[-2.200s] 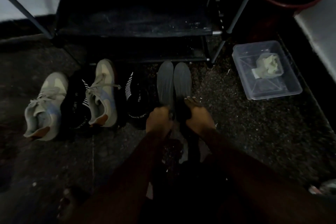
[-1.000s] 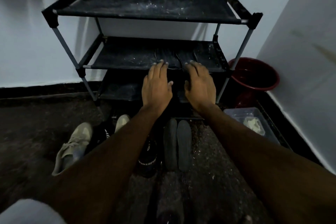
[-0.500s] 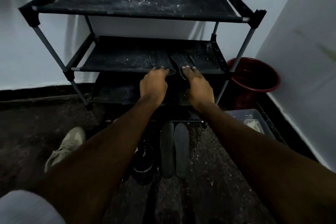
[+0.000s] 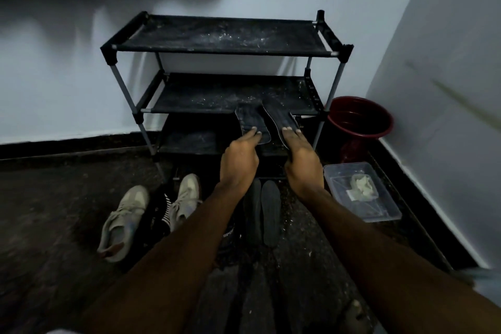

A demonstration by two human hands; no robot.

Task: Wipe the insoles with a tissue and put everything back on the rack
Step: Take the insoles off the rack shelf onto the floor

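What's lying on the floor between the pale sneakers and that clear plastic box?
In the head view, between the pale sneakers and the clear box lie a black shoe, partly hidden by the left forearm, and two dark insoles side by side.

Your single head camera looks forward and down from above your outstretched arms, facing the rack (image 4: 217, 40) in the wall corner, close over the floor (image 4: 54, 198).

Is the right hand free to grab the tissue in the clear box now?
Probably not yet: the right hand holds an insole at the rack's middle shelf. The tissue lies uncovered in the open box nearby.
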